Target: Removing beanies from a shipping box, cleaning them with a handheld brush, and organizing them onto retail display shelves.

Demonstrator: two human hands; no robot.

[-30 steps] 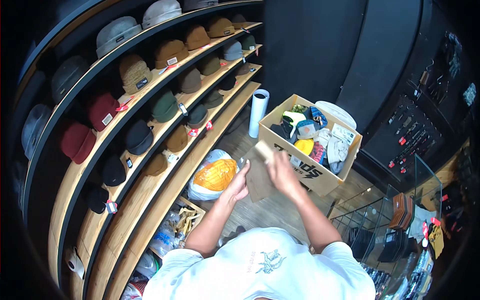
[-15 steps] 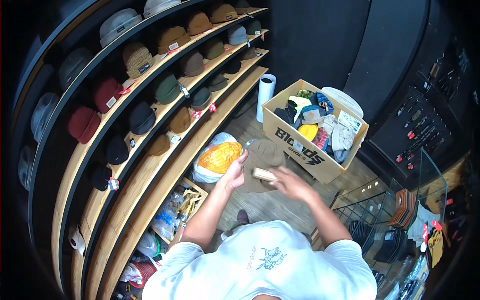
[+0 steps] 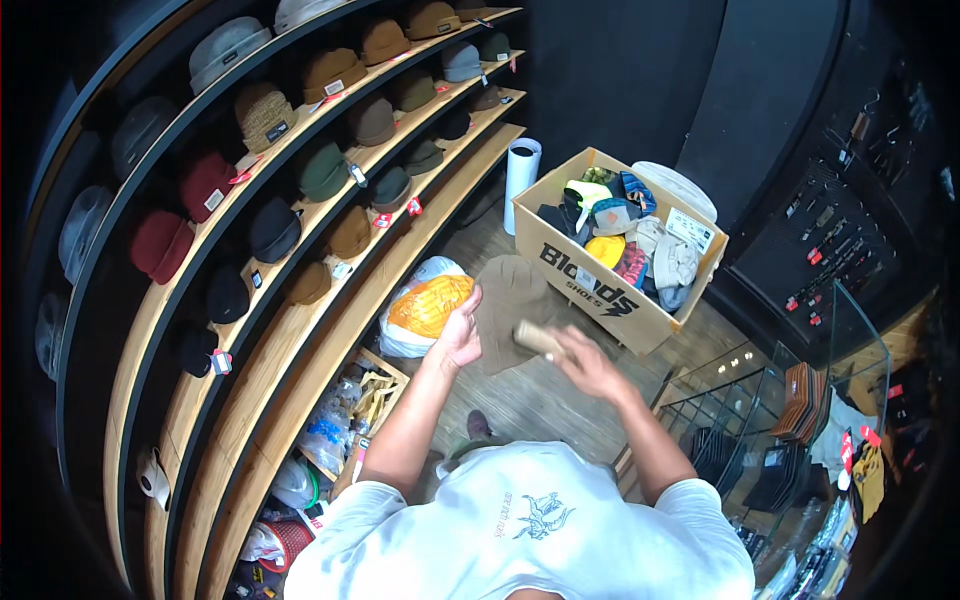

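A soft brown hat (image 3: 512, 292) hangs before me, its lower part spread out. My left hand (image 3: 462, 330) is closed on the hat's left edge, with the thumb pointing up. In my right hand (image 3: 592, 366) is a pale wooden brush (image 3: 538, 338), held by one end and lying against or just over the lower part of the hat. The right hand and brush are slightly blurred, and the bristles cannot be made out.
Curved wooden shelves (image 3: 300, 335) of beanies run along the left. Beyond the hat stands a cardboard box (image 3: 600, 300) of caps and hats, beside a white paper roll (image 3: 522, 185). A bag with orange contents (image 3: 428, 305) rests behind my left hand. Glass display cases (image 3: 730, 440) are at right.
The hat has turned and shifted a little left in my left hand. The brush has tilted and moved slightly across the hat. The whole view has shifted a little.
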